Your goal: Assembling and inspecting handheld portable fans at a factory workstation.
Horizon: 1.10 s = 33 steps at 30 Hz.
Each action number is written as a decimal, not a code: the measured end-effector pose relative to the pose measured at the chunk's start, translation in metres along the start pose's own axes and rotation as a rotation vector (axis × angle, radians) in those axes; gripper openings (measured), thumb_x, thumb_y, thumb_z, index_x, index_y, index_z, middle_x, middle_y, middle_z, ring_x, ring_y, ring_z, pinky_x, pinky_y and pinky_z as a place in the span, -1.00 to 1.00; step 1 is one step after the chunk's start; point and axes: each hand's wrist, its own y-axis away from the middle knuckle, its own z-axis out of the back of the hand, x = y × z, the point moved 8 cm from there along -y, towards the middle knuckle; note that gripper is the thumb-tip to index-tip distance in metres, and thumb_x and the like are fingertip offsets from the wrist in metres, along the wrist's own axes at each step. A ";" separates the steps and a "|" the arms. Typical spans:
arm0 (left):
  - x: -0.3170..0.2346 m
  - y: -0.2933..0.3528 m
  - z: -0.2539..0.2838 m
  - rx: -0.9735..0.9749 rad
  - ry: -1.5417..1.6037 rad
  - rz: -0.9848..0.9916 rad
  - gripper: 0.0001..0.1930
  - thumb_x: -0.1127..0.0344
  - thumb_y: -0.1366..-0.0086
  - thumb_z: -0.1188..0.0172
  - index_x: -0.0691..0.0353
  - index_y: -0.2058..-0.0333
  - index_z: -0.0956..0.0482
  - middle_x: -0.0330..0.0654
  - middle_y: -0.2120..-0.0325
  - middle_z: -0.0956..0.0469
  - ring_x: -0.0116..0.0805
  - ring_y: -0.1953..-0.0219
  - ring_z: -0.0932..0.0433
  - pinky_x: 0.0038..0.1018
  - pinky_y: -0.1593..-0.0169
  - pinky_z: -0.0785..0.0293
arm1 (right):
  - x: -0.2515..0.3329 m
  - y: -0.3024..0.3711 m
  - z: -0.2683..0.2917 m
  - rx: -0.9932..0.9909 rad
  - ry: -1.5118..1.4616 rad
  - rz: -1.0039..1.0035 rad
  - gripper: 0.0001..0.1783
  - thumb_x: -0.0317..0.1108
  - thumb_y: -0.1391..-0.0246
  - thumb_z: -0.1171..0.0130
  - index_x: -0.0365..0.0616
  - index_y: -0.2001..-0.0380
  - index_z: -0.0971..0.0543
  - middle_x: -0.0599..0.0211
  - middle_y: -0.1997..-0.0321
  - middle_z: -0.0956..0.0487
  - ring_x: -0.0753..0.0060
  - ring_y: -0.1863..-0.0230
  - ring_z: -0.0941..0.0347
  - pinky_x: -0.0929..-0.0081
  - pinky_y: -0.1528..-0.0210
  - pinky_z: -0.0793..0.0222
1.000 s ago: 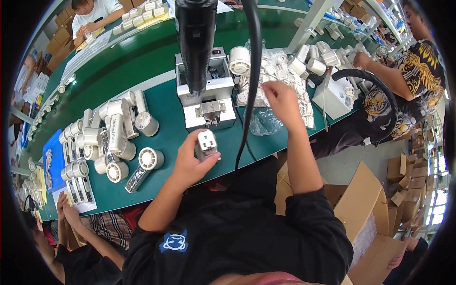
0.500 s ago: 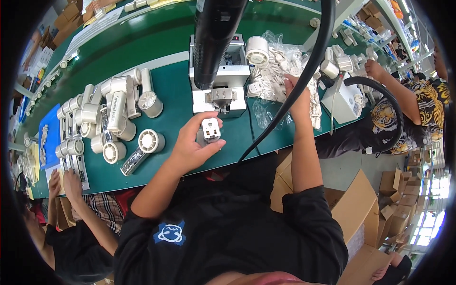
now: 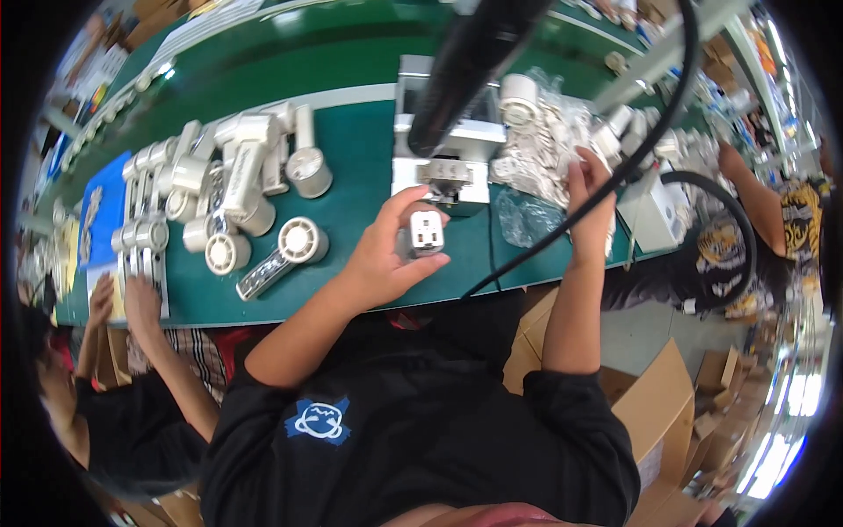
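Observation:
My left hand (image 3: 386,250) grips a white casing (image 3: 427,230) with its end turned up, showing three square openings. My fingers and thumb wrap round its sides. Just beyond it is a white bench machine (image 3: 410,182) with a metal fixture (image 3: 448,172) on its front. My right hand (image 3: 592,198) is at the right edge of a heap of small white plastic parts (image 3: 531,162). Its fingers are bent together, and whatever is between them is too small or hidden to make out. A black cable (image 3: 562,230) passes in front of the right wrist.
White hair-dryer-shaped housings (image 3: 241,176) lie at left, one (image 3: 303,241) nearer me. A black tube (image 3: 474,79) hangs over the machine. Clear plastic bag (image 3: 525,217), white box (image 3: 652,215) and open carton (image 3: 654,395) are at right. Co-workers' hands (image 3: 142,303) work at far left.
The whole view has shifted, so the bench things appear farther right. My left hand still grips the casing, and my right hand remains at the heap, near its right side.

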 end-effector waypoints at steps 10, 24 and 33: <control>0.000 0.003 -0.009 0.062 -0.196 -0.079 -0.29 0.10 -0.07 -0.26 0.32 -0.09 -0.12 -0.02 0.10 -0.35 -0.25 0.06 -0.39 -0.42 0.02 -0.32 | 0.096 0.095 -0.106 0.622 -0.416 -0.118 -0.82 -0.57 0.11 -0.20 -0.21 0.35 -0.49 0.66 0.67 -0.30 0.87 0.64 -0.11 0.82 0.59 0.06; 0.010 0.014 0.012 -0.033 0.137 0.026 -0.44 0.18 -0.19 -0.15 0.26 -0.07 -0.14 -0.17 0.25 -0.33 -0.44 0.27 -0.32 -0.53 0.19 -0.32 | 0.179 0.007 -0.119 0.401 -0.746 0.290 -0.53 -0.48 0.06 -0.10 -0.32 0.03 -0.29 0.22 0.48 -0.46 0.38 0.56 -0.43 0.48 0.43 -0.38; 0.013 0.013 0.011 -0.055 0.159 0.031 -0.45 0.12 -0.18 -0.16 0.26 -0.04 -0.18 -0.18 0.30 -0.32 -0.44 0.31 -0.33 -0.53 0.22 -0.33 | 0.134 0.017 -0.119 0.300 -0.771 0.129 -0.74 -0.51 0.00 -0.03 -0.30 0.20 -0.31 0.24 0.62 -0.40 0.43 0.66 -0.34 0.47 0.54 -0.34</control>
